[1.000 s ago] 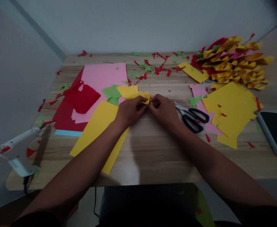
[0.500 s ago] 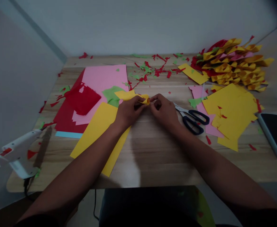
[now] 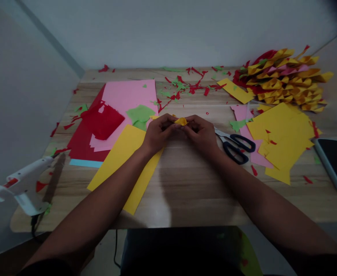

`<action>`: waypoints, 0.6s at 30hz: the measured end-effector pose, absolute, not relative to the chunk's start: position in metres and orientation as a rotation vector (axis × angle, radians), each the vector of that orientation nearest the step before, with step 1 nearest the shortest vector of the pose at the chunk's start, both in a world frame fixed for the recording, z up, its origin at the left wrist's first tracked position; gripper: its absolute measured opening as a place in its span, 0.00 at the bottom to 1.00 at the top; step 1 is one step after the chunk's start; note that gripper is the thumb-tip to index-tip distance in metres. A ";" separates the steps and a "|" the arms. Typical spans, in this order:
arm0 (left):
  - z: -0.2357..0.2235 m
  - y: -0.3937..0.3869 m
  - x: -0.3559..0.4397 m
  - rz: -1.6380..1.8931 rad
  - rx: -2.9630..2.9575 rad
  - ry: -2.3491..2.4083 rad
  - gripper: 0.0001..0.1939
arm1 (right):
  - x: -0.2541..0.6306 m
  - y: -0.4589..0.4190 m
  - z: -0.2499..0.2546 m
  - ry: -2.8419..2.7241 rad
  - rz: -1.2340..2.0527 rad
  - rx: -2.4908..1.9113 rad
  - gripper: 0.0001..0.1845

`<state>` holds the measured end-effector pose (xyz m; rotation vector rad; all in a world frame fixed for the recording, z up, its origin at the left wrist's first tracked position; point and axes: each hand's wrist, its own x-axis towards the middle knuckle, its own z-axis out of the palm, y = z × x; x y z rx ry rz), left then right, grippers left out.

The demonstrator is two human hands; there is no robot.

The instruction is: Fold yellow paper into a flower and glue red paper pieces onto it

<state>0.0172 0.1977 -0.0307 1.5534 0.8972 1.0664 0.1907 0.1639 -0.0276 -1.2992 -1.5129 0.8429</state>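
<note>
A small rolled piece of yellow paper [image 3: 181, 121] is pinched between my two hands over the middle of the table. My left hand [image 3: 158, 133] closes on its left side, fingers curled. On its right side my right hand [image 3: 200, 134] grips it with thumb and fingertips. The roll's round opening faces me. Just right of my right hand lie scissors [image 3: 235, 147] with dark handles, their blade tips hidden by the hand. Under my left forearm are yellow paper sheets [image 3: 118, 153], and a green paper piece [image 3: 139, 115] lies behind that hand.
A white glue gun [image 3: 30, 180] stands at the left edge, its cord hanging down. Pink sheets [image 3: 131, 92] and red paper [image 3: 105, 120] lie left. A yellow paper-cone bundle [image 3: 289, 78], yellow offcuts [image 3: 283, 138] and a phone [image 3: 335, 165] are right. Red and green scraps [image 3: 185, 86] litter the back.
My right hand has moved slightly left, closer to my left hand, and now grips the yellow roll. The roll has turned so its opening faces up toward me.
</note>
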 end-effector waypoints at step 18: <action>-0.022 0.193 0.020 0.998 1.427 0.951 0.13 | 0.188 0.159 -0.022 -1.542 0.731 -1.374 0.12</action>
